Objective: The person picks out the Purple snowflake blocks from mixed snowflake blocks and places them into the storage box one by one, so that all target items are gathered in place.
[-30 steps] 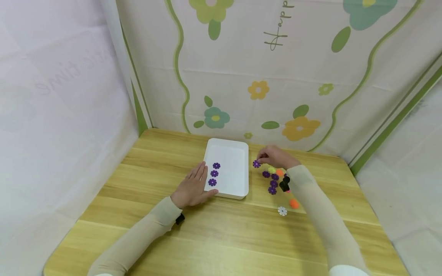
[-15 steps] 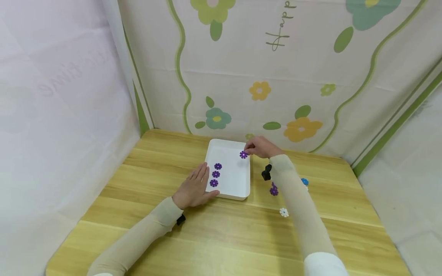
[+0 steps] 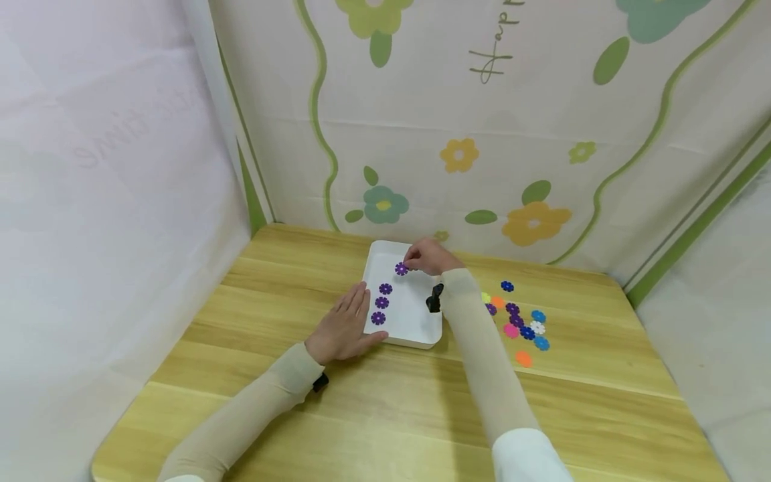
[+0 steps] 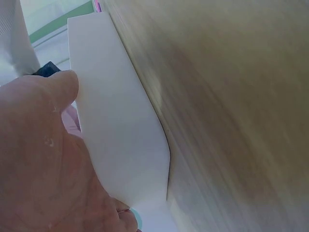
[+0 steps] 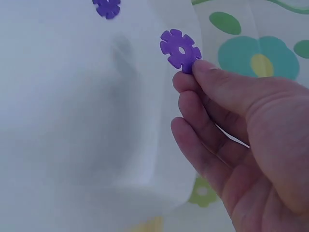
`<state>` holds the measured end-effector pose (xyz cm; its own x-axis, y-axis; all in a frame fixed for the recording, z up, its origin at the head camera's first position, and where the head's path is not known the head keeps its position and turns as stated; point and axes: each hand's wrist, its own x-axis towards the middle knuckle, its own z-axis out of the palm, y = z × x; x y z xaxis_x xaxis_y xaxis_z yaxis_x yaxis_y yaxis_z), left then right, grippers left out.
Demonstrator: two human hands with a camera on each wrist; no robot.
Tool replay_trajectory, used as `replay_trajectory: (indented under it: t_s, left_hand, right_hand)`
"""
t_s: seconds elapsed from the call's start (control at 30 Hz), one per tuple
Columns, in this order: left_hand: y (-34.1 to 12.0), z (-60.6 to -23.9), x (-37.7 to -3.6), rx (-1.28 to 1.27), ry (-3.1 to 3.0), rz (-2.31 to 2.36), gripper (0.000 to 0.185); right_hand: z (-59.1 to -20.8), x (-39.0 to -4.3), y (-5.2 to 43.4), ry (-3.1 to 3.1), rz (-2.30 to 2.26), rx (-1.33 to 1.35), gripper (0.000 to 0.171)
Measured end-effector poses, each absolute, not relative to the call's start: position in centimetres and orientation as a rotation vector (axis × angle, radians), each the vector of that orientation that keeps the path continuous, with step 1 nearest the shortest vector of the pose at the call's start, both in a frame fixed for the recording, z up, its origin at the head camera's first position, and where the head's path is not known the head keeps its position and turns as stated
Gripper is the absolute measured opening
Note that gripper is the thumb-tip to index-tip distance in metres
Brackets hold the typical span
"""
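My right hand (image 3: 431,256) pinches a purple notched plastic disc (image 5: 180,50) between thumb and index finger, above the far part of the white tray (image 3: 415,328). Three more purple discs (image 3: 382,302) lie in a row inside the tray along its left side. At the tray's near left corner my left hand (image 3: 343,327) rests on the rim, its fingers straight and the thumb spread along the near edge. The left wrist view shows the tray's outer wall (image 4: 116,106) beside that hand.
Right of the tray, a loose group of notched discs lies on the wooden table (image 3: 385,415), including a pink disc (image 3: 511,331), an orange disc (image 3: 523,359) and a blue disc (image 3: 507,286). A flower-printed cloth (image 3: 409,100) hangs behind the table.
My right hand has moved left with the purple disc, from beside the tray to over its inside. The scattered discs came back into sight behind the arm. My left hand stays at the rim.
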<state>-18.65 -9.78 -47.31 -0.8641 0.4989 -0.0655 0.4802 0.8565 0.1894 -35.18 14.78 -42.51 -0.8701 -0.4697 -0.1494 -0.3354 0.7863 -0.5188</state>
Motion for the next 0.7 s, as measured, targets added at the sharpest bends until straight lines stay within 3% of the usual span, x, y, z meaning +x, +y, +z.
replay_trajectory:
  t_s: [0.3, 0.7]
  left_hand:
    - [-10.0, -47.9, -18.9, 0.768, 2.925, 0.211, 0.102]
    - [-10.1, -47.5, -18.7, 0.778, 2.941, 0.22, 0.1]
  right_hand:
    - [-45.4, -35.5, 12.3, 2.712, -0.804, -0.565, 0.016]
    - [-46.6, -35.3, 10.7, 2.75, -0.797, -0.483, 0.016]
